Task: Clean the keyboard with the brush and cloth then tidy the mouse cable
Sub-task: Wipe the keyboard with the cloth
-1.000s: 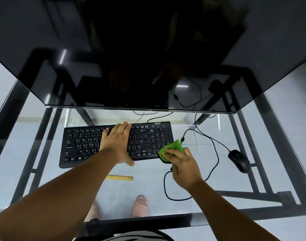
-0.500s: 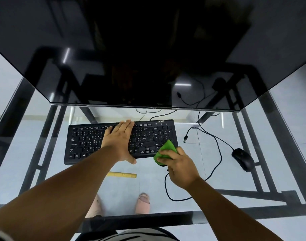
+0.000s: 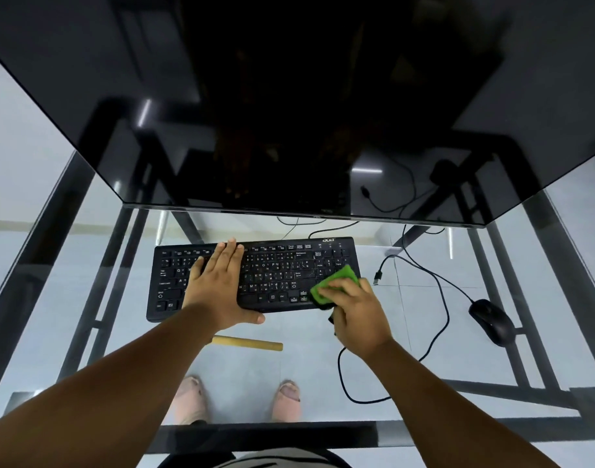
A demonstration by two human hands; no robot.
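Observation:
A black keyboard [image 3: 276, 268] lies on the glass desk below the monitor. My left hand [image 3: 218, 285] rests flat on its left-middle keys, fingers together, holding nothing. My right hand [image 3: 355, 312] grips a green cloth [image 3: 336, 283] and presses it on the keyboard's lower right corner. A wooden brush handle [image 3: 252, 343] lies on the glass just in front of the keyboard; its bristle end is hidden by my left forearm. The black mouse [image 3: 492, 321] sits to the right, its cable [image 3: 438, 292] looping loosely across the glass with the USB plug [image 3: 377, 278] lying free.
A large dark monitor [image 3: 289, 113] overhangs the back of the glass desk [image 3: 87, 332]. The desk's black metal frame [image 3: 255, 434] runs along the near edge and sides. Bare feet show through the glass below.
My right hand has slid the green cloth from the keyboard's front edge up onto its lower right keys. The left hand stays flat on the keyboard. The camera view has shifted slightly.

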